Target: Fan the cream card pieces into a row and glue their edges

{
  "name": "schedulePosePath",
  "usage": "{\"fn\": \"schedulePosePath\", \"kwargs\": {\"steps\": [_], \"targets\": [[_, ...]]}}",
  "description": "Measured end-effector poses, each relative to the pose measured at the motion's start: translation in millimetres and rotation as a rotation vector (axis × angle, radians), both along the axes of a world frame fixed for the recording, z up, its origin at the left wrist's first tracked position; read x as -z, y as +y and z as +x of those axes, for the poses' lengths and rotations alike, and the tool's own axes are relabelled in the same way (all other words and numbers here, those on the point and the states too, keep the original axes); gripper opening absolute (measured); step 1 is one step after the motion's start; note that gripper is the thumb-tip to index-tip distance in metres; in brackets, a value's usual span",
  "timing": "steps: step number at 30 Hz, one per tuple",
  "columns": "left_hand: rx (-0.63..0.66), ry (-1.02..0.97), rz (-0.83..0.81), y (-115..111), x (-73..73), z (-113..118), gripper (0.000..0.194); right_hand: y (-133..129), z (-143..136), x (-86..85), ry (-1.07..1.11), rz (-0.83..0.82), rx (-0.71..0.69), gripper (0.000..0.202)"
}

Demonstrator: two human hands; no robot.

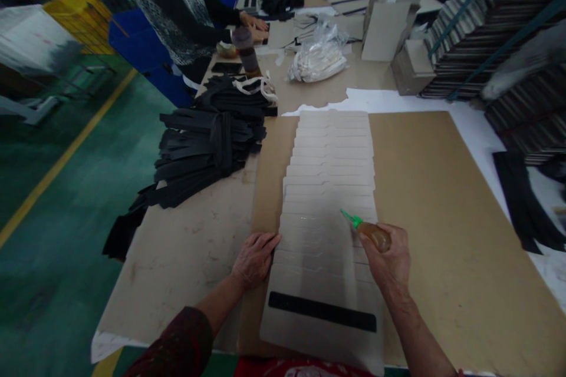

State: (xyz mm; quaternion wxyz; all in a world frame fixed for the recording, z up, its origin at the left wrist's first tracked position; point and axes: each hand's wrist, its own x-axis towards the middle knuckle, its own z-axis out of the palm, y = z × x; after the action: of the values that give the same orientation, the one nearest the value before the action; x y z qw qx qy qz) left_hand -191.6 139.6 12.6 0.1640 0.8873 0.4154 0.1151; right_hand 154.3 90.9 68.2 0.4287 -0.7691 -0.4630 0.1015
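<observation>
clamped in the right hand [392, 259], one amber bottle [375, 237] is held over overlapped boards [327, 188]; the left hand [255, 260], flat and clasping nothing, is rested at their left edge. boards could be skewed by a nudge, or spotted by overfirm squeezing. counted outward: one black strip [322, 311], laid on the frontmost board; more than ten boards, exact number unclear; one plastic bag [319, 56].

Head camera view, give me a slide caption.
Right hand holds a green-tipped bottle above overlapping grey boards; left hand rests at their edge.
</observation>
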Motion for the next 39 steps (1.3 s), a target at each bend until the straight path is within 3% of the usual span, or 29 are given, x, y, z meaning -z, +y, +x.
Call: {"fn": "schedulePosePath", "kwargs": {"steps": [17, 39], "targets": [[-0.007, -0.009, -0.015, -2.2, 1.5, -0.6, 0.057, 19.7, -14.2, -2.4, -0.004, -0.02, -0.156, 0.031], [0.021, -0.027, -0.097, -2.7, -3.6, 0.9, 0.058, 39.4, -84.8, -6.7, -0.028, -0.02, -0.243, 0.027]]}}
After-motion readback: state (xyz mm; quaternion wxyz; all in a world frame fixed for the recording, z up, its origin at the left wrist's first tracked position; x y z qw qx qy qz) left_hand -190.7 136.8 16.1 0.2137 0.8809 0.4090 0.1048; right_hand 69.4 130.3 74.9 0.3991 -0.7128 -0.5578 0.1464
